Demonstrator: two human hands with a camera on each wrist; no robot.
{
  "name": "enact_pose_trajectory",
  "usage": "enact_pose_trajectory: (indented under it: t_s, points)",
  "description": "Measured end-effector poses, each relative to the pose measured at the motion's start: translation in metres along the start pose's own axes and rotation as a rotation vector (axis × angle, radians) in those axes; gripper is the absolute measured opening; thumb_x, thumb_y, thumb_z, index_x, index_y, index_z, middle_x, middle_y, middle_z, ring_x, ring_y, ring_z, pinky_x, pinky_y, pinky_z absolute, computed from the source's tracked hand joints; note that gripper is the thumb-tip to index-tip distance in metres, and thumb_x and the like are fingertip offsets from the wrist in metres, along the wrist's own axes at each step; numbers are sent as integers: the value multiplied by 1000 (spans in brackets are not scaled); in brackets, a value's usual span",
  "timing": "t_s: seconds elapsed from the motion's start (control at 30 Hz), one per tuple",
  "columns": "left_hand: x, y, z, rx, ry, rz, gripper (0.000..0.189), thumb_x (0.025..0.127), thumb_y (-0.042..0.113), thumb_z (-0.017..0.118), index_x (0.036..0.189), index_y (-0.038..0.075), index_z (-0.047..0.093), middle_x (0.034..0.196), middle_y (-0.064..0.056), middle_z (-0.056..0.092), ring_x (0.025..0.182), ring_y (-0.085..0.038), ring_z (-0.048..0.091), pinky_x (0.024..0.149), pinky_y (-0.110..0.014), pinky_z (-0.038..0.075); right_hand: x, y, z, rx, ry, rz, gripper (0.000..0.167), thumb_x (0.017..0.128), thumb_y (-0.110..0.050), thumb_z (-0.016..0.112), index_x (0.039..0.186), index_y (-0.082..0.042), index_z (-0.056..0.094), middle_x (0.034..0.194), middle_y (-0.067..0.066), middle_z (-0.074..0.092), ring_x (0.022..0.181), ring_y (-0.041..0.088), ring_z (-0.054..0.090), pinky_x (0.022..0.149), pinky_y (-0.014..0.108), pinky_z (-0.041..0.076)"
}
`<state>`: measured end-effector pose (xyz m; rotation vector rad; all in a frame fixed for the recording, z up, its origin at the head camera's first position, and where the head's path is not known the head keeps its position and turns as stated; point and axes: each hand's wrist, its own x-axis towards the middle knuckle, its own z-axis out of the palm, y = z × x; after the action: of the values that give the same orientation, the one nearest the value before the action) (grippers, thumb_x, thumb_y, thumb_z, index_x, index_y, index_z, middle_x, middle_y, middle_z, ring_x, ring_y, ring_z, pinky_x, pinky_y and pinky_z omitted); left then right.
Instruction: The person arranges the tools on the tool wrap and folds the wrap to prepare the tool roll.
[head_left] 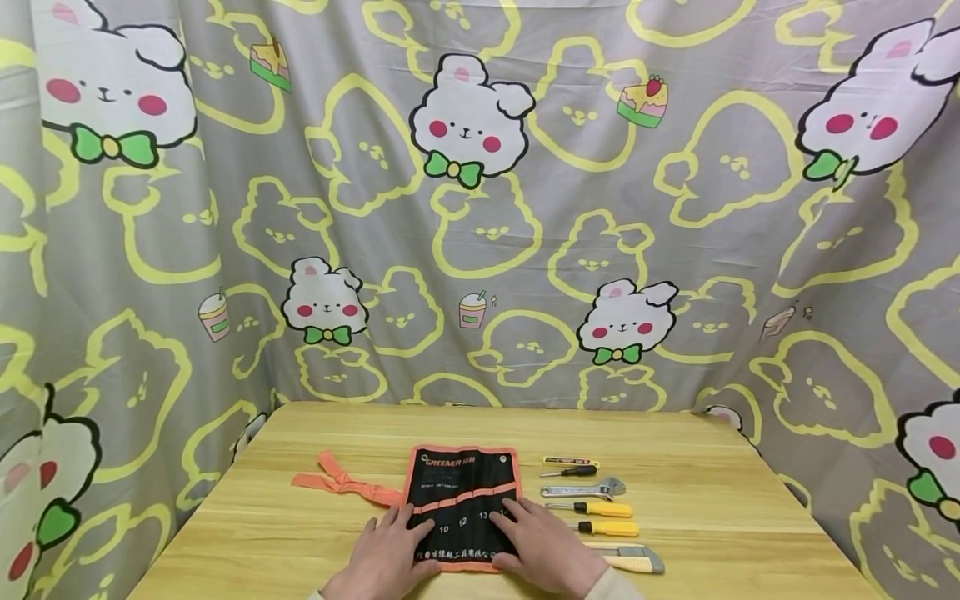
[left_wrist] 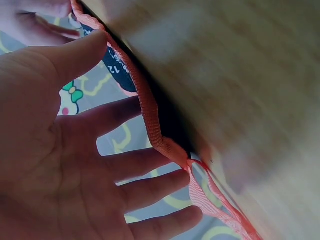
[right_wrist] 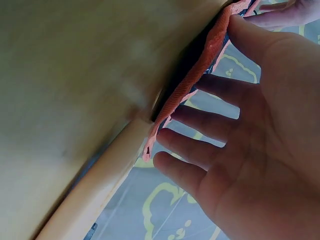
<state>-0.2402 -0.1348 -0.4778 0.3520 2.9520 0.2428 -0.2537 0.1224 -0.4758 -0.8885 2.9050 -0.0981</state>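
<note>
A black tool pouch (head_left: 459, 500) with orange edging and numbered pockets lies flat on the table. My left hand (head_left: 390, 550) rests on its left edge with fingers spread and nearly straight; the left wrist view shows the hand (left_wrist: 90, 145) against the orange border (left_wrist: 150, 117). On the right edge lies my right hand (head_left: 546, 546), also spread; in the right wrist view the hand (right_wrist: 250, 115) touches the border (right_wrist: 200, 62). Neither hand grips anything. An orange tie strap (head_left: 345, 483) trails left from the pouch.
Right of the pouch, in a column, lie a small yellow packet (head_left: 572, 461), a black-handled screwdriver (head_left: 579, 472), an adjustable wrench (head_left: 583, 490), two yellow-handled screwdrivers (head_left: 606, 509) and a utility knife (head_left: 633, 558). A patterned curtain (head_left: 480, 250) hangs behind the wooden table (head_left: 255, 533).
</note>
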Motion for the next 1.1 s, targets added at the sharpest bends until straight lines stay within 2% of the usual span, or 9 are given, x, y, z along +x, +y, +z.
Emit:
enact_pose_trajectory:
  t_s: [0.2,0.57,0.77,1.1]
  points:
    - [1,-2,-2,-6,-27,-8,63,84,61,73,131,20,70,141,-20,58,136,-44,50,104,-70,39,3,-1,2,-5,-13,-5,61,99,-62,53,148,-26,56,151,4,54,138,31,51,111,47,44]
    - [-2,-4,-7,-33,-73,-21,61,87,57,73,134,18,68,146,-20,55,140,-43,46,107,-70,35,7,-9,3,4,-51,39,57,97,-62,56,144,-30,60,147,1,57,134,29,55,107,56,45]
    - [-3,-4,-8,-27,-101,-22,59,89,53,70,137,19,66,150,-19,52,142,-42,43,109,-70,33,7,-13,3,-1,-67,59,58,96,-63,56,143,-30,60,145,0,59,133,29,55,106,56,46]
    - [-2,-3,-8,-16,-47,-16,70,88,64,66,136,13,66,146,-21,54,140,-44,46,109,-72,31,10,-12,-3,-1,-5,42,61,97,-64,55,147,-28,57,149,2,54,135,29,52,106,56,46]
